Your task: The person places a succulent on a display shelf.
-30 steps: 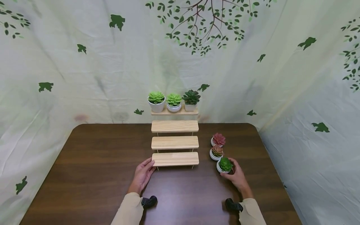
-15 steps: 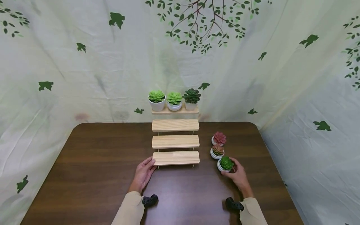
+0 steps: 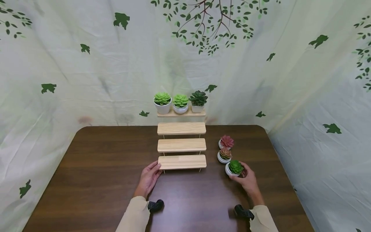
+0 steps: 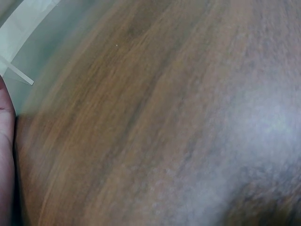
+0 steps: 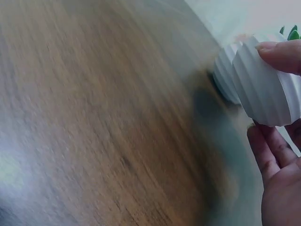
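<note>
My right hand (image 3: 248, 182) grips a small green succulent (image 3: 235, 167) in a white ribbed pot (image 5: 265, 84). In the right wrist view the thumb lies on the pot's side, with fingers under its base. Close beside it stand a reddish-brown succulent (image 3: 224, 153) and a pink succulent (image 3: 226, 141), both in white pots. A tiered wooden plant stand (image 3: 182, 162) is at the middle, and my left hand (image 3: 148, 178) holds the left end of its lowest shelf. Only an edge of that hand (image 4: 5, 155) and one thin leg of the stand (image 4: 21, 75) show in the left wrist view.
On the top shelf stand a light green succulent (image 3: 162, 102) at left, another bright green succulent (image 3: 180, 103) in the middle, and a dark green succulent (image 3: 198, 101) at right. The brown table (image 3: 104, 161) ends at a leaf-printed curtain (image 3: 121, 64).
The right hand and green succulent shift slightly right, away from the reddish-brown one. The left hand stays at the lowest shelf. The head view moves slightly.
</note>
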The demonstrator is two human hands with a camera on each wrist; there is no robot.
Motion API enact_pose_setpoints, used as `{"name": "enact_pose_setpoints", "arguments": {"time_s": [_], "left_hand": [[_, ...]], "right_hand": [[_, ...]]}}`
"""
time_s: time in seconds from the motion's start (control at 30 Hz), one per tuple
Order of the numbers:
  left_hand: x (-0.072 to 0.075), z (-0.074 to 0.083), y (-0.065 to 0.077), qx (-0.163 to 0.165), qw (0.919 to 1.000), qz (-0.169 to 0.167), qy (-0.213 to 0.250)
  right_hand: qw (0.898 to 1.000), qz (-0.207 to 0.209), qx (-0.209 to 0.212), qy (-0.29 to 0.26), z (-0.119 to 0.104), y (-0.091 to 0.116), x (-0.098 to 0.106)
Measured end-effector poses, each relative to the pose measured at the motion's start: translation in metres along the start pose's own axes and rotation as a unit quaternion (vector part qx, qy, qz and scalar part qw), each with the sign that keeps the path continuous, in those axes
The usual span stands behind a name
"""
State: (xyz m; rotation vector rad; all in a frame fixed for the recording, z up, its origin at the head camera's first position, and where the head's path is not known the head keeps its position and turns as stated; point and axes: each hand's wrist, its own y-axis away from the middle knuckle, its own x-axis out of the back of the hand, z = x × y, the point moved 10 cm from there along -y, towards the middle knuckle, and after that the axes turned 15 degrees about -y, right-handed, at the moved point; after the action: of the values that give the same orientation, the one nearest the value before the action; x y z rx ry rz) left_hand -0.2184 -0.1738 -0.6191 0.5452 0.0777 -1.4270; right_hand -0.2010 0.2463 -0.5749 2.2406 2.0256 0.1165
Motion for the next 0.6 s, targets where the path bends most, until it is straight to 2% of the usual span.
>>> {"name": "enact_pose_setpoints", "arguments": {"time_s": [0.2,0.43,0.6], "left_hand": [[0.001,-0.001,0.0,0.004,1.0,0.004,-0.001],[0.0,0.0,0.001,0.003,1.0,0.005,0.0],[0.0,0.001,0.001,0.003,1.0,0.003,0.005]], "right_hand": [[1.0,-0.001,0.03,-0.003,-0.011,0.003,-0.007],[0.999,-0.007,0.031,0.001,-0.025,0.0,-0.017],[0.998,-0.031,0.058,-0.012,-0.039,-0.003,-0.03]]}}
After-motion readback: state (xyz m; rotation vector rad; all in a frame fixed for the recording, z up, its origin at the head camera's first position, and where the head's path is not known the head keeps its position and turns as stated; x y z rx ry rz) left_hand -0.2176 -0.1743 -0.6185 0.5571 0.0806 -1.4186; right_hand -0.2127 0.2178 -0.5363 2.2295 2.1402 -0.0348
